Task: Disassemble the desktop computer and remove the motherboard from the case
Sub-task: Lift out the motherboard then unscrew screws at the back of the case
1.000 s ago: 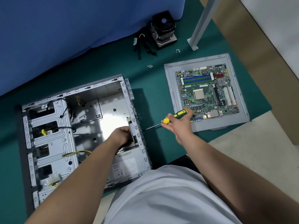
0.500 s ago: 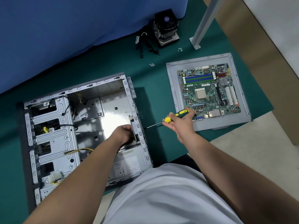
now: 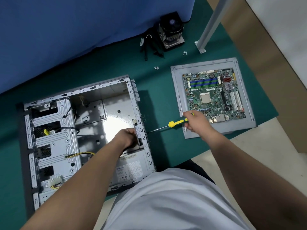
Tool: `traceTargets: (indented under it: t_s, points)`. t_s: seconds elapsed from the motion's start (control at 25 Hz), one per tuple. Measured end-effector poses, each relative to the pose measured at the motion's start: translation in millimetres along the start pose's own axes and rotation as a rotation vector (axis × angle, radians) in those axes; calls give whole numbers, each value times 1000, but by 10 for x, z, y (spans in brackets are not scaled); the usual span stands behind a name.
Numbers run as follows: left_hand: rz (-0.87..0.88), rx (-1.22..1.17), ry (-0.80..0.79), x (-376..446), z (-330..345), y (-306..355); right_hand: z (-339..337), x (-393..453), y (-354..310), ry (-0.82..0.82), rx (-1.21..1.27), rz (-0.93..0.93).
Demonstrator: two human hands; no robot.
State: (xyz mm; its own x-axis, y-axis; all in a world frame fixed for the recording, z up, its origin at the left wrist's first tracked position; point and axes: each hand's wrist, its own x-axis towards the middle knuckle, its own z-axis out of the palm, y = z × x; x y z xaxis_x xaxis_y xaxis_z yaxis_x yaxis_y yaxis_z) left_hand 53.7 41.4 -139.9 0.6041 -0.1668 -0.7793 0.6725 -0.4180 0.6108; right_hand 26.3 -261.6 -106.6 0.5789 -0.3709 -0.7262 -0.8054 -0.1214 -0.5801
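Note:
The open grey computer case (image 3: 49, 135) lies on its side on the green mat, its main bay bare metal. The green motherboard (image 3: 214, 95) lies outside it, on a grey side panel (image 3: 177, 100) to the right. My left hand (image 3: 127, 137) is inside the case and grips a part fixed to the inner face of the rear wall. My right hand (image 3: 196, 122) holds a yellow-handled screwdriver (image 3: 174, 124) outside the case. Its tip touches the outer face of the rear wall, opposite my left hand.
A power supply (image 3: 131, 168) sits in the case's near corner, with loose yellow cables (image 3: 79, 155) beside the drive cage. At the back stand a CPU cooler (image 3: 172, 32) with black cables, small screws (image 3: 156, 68) and a metal post (image 3: 211, 25). A blue cloth covers the far left.
My right hand has slid back along the screwdriver handle, away from the case, while the tip stays at the rear wall. My left hand has kept its hold inside the case.

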Motion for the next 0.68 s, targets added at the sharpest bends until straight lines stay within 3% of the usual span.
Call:
traceTargets:
  t_s: [0.28, 0.52, 0.68]
  points:
    - [-75, -15, -7, -36, 29, 18, -212, 38, -143, -306, 132, 56]
    - [-58, 19, 14, -97, 32, 89, -117, -6, -151, -196, 357, 89]
    - [-56, 0, 11, -86, 37, 73, -171, 6, -129, -238, 421, 125]
